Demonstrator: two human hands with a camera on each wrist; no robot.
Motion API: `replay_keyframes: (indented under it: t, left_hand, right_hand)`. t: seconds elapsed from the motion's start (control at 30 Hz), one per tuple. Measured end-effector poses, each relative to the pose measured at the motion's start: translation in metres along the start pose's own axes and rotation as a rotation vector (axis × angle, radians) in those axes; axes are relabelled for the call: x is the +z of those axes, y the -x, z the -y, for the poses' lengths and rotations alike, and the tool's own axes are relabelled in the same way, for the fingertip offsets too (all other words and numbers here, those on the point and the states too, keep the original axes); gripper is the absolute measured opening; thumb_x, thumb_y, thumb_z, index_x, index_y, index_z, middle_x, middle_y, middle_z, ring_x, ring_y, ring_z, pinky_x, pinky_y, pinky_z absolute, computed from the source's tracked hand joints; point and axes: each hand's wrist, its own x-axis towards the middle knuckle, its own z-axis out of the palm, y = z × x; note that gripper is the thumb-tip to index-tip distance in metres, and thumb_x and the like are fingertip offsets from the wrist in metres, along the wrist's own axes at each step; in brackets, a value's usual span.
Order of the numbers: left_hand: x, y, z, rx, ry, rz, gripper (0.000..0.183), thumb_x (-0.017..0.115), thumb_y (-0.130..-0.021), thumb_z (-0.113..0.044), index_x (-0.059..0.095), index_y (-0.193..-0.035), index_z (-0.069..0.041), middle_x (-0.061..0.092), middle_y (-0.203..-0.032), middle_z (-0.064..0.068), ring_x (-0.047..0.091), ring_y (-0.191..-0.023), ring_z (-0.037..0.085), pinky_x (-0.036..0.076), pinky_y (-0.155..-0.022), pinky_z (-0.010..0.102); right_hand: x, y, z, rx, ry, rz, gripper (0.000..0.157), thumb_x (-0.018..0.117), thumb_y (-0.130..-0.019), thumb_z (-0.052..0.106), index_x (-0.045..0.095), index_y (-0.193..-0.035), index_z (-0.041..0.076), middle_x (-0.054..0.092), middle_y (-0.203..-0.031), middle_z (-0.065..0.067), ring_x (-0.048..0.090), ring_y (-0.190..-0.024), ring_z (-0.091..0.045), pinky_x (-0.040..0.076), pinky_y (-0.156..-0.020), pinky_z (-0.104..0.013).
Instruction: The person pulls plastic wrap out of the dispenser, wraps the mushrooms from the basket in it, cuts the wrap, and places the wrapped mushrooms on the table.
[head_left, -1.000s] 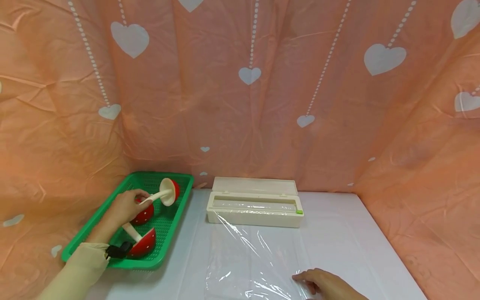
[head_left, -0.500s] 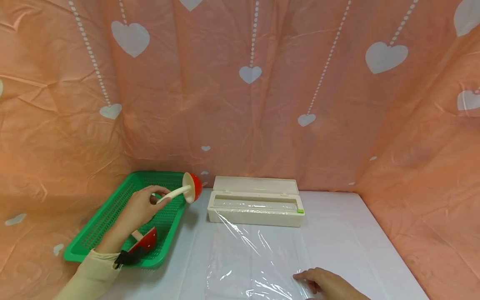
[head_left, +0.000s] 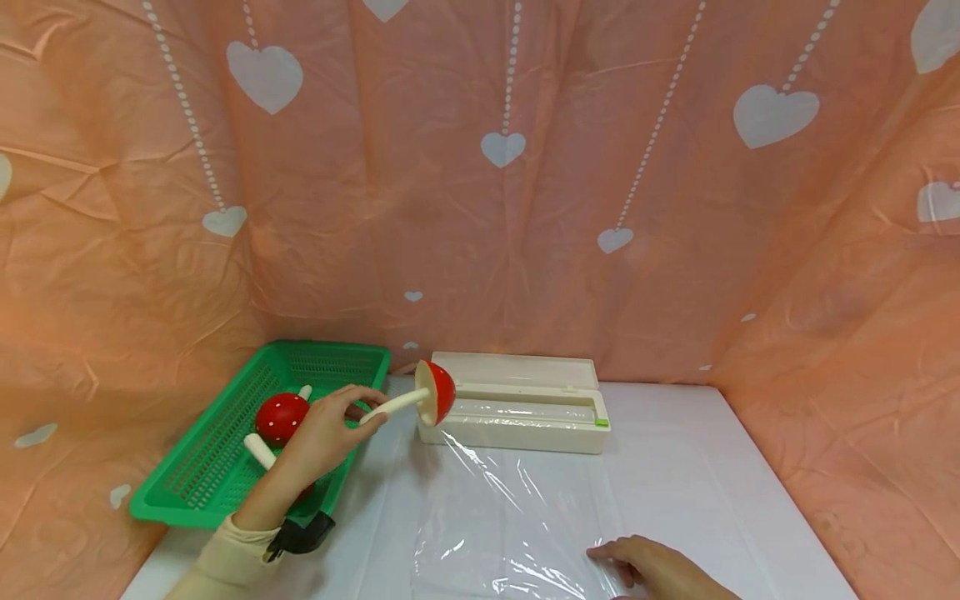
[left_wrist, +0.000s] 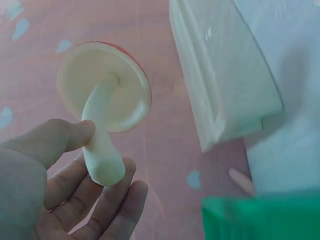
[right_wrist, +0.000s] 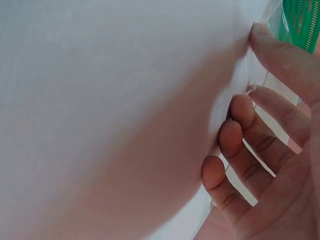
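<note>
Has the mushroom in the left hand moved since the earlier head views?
Yes: the held mushroom went right, from over the green basket to overlapping the white box in view.

From here I see the mushroom (head_left: pixel 427 396) held aloft by its curved cream stem, red cap tipped toward the right, pale underside facing left, over the worktop's (head_left: pixel 675 467) left half, near its far edge. The clear film (head_left: pixel 502 508) lies spread across the middle, glossy and lightly creased, running toward the near edge.

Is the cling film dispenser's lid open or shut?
Open: the lid is swung back, the film roll shows inside, and clear film runs out over the dispenser's front.
</note>
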Motion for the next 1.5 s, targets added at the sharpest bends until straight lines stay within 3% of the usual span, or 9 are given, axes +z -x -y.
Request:
replay_keyframes:
  t: [0.07,0.33,0.6,0.83,0.97,1.1,1.37,1.5]
  left_hand:
    - [0.007,0.002,-0.004,0.020,0.019,0.009,0.022,0.081,-0.097,-0.017,0.076,-0.117,-0.008,0.073,-0.112,0.007,0.073,-0.094,0.026,0.058,-0.071,0.031]
    - [0.047,0.005,-0.010,0.144,0.080,0.051,0.019,0.084,-0.094,-0.008,0.077,-0.112,-0.010,0.075,-0.110,0.005,0.075,-0.088,0.019,0.063,-0.078,0.034]
    - [0.091,0.009,-0.004,0.279,0.173,0.126,0.016,0.082,-0.095,-0.007,0.076,-0.109,-0.010,0.075,-0.108,0.003,0.072,-0.088,0.015,0.063,-0.084,0.037]
    - [0.118,0.012,-0.013,0.279,0.208,0.199,0.015,0.079,-0.098,-0.009,0.074,-0.112,-0.010,0.074,-0.110,0.003,0.074,-0.094,0.018,0.061,-0.089,0.041]
    - [0.133,0.011,-0.021,0.284,0.233,0.248,0.014,0.079,-0.099,-0.011,0.073,-0.112,-0.010,0.074,-0.110,0.002,0.073,-0.098,0.020,0.061,-0.092,0.043]
    - [0.143,0.013,-0.025,0.270,0.243,0.290,0.013,0.079,-0.099,-0.012,0.073,-0.111,-0.011,0.074,-0.108,0.001,0.072,-0.096,0.016,0.061,-0.092,0.040]
    - [0.158,0.019,-0.026,0.318,0.216,0.323,0.013,0.080,-0.097,-0.009,0.073,-0.108,-0.007,0.075,-0.102,0.004,0.071,-0.091,0.008,0.061,-0.086,0.030]
    - [0.163,0.020,-0.027,0.288,0.215,0.348,0.013,0.080,-0.097,-0.010,0.073,-0.108,-0.007,0.075,-0.102,0.005,0.071,-0.091,0.006,0.060,-0.085,0.027]
  right_hand:
    - [0.000,0.000,0.000,-0.006,-0.004,0.001,0.056,0.083,-0.091,0.050,0.070,-0.140,0.028,0.055,-0.100,0.021,0.050,-0.092,0.003,0.048,-0.077,-0.021]
    - [0.000,0.003,-0.005,-0.164,0.055,-0.055,0.057,0.076,-0.096,0.052,0.069,-0.141,0.019,0.053,-0.101,0.021,0.049,-0.093,0.006,0.046,-0.075,-0.020]
    - [-0.001,0.003,-0.001,-0.055,-0.005,-0.009,0.054,0.078,-0.096,0.049,0.069,-0.141,0.021,0.055,-0.100,0.020,0.050,-0.092,0.003,0.049,-0.078,-0.022]
    - [-0.002,0.006,0.004,0.087,-0.056,0.024,0.054,0.082,-0.093,0.048,0.069,-0.141,0.028,0.059,-0.106,0.016,0.053,-0.092,-0.003,0.055,-0.086,-0.023]
    - [-0.002,0.007,0.006,0.142,-0.083,0.026,0.054,0.083,-0.091,0.049,0.068,-0.141,0.034,0.062,-0.112,0.015,0.056,-0.093,-0.007,0.060,-0.092,-0.032]
    - [0.000,0.005,0.004,0.142,-0.093,0.030,0.055,0.084,-0.090,0.049,0.068,-0.140,0.036,0.063,-0.113,0.015,0.057,-0.093,-0.008,0.062,-0.093,-0.037]
    - [0.000,0.005,0.003,0.150,-0.071,0.025,0.055,0.085,-0.090,0.049,0.068,-0.140,0.036,0.062,-0.110,0.015,0.056,-0.093,-0.008,0.060,-0.091,-0.031]
    - [0.000,0.005,0.005,0.174,-0.073,0.028,0.055,0.086,-0.089,0.049,0.068,-0.139,0.038,0.061,-0.110,0.014,0.056,-0.093,-0.009,0.061,-0.092,-0.035]
